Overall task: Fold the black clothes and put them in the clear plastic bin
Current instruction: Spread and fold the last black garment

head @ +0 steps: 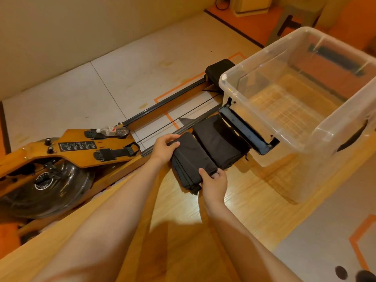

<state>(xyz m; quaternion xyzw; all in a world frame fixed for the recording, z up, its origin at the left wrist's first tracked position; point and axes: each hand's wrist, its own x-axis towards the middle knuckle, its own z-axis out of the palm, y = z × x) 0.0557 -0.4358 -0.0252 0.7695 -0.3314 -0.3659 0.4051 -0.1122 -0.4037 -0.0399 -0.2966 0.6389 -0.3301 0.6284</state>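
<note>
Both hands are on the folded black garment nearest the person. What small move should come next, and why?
Probably lift the folded black garment off the wooden table and carry it right, toward the clear plastic bin. It looks fully folded, the left hand grips its far end, the right hand its near end, and the bin looks empty. A second folded garment lies between.

Just below the frame's centre lies the folded black garment (191,161), a long, narrow, layered bundle running diagonally. Your left hand (164,147) grips its upper end and your right hand (214,184) pinches its lower right corner. Just to its right, side by side with it, a second folded black garment (219,141) lies flat, wider and untouched. The clear plastic bin (317,163) stands upright and lidless in the upper right, near that second bundle; you see through to its ribbed floor.
</note>
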